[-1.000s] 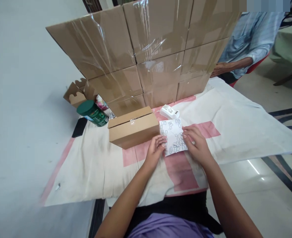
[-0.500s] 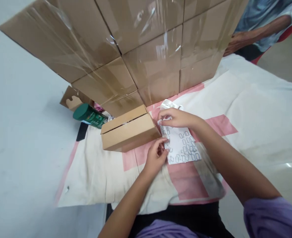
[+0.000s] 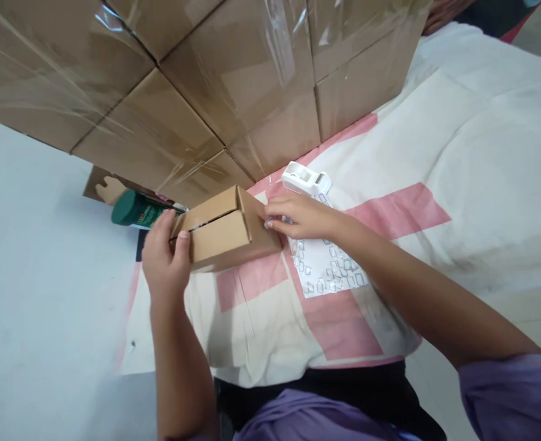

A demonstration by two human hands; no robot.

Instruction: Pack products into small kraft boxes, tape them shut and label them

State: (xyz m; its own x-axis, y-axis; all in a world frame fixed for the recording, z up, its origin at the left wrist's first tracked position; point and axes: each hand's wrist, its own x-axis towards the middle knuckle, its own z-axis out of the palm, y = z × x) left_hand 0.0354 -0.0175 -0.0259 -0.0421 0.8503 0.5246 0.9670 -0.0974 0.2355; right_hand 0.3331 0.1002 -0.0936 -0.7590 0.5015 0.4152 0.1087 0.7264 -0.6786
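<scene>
A small brown cardboard box [image 3: 226,236] lies on the white and pink cloth [image 3: 389,202]. My left hand [image 3: 164,257] grips the box's left end, thumb on its front face. At the box's right end my right hand [image 3: 298,215] has its fingers pinched together, touching the box's side, and it rests on the upper edge of a white sticker sheet [image 3: 328,272] printed with small rectangles. What the right fingers pinch is too small to make out. A white tape dispenser [image 3: 304,177] sits just behind the right hand.
A wall of stacked brown cartons wrapped in clear film [image 3: 206,79] stands close behind the box. A green-lidded jar [image 3: 135,211] lies on its side left of the box, near a cut cardboard piece [image 3: 105,187]. The white floor [image 3: 45,294] lies to the left.
My left hand moved from the sticker sheet's edge to the box's left end. My right hand shifted from the sheet's top to the box's right side. The view moved closer and lower.
</scene>
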